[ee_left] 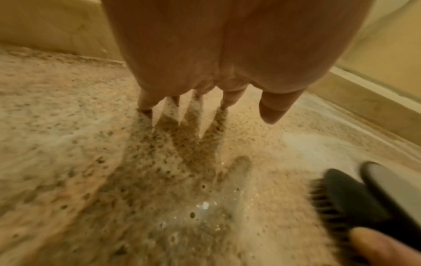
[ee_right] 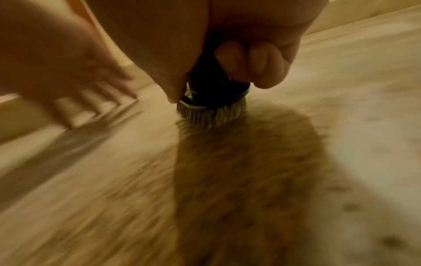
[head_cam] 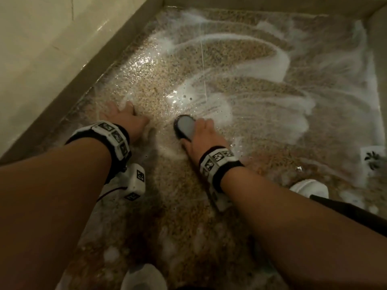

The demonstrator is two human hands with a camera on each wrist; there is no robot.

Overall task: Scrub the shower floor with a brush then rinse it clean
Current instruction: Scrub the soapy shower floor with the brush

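Note:
The shower floor [head_cam: 240, 114] is speckled brown stone, wet and streaked with arcs of white foam. My right hand [head_cam: 202, 135] grips a black scrub brush [head_cam: 185, 126] with a grey top, its bristles [ee_right: 212, 115] down on the floor near the middle. In the left wrist view the brush [ee_left: 355, 196] shows at the lower right. My left hand [head_cam: 121, 116] rests flat on the wet floor to the left of the brush, fingers spread and straight, fingertips [ee_left: 145, 108] touching the stone.
A beige raised curb [head_cam: 62, 95] runs along the left and another curb [head_cam: 251, 5] along the far side. A white slipper [head_cam: 310, 188] sits at the right, another white slipper [head_cam: 144, 277] at the bottom. A white packet [head_cam: 372, 160] lies at the right edge.

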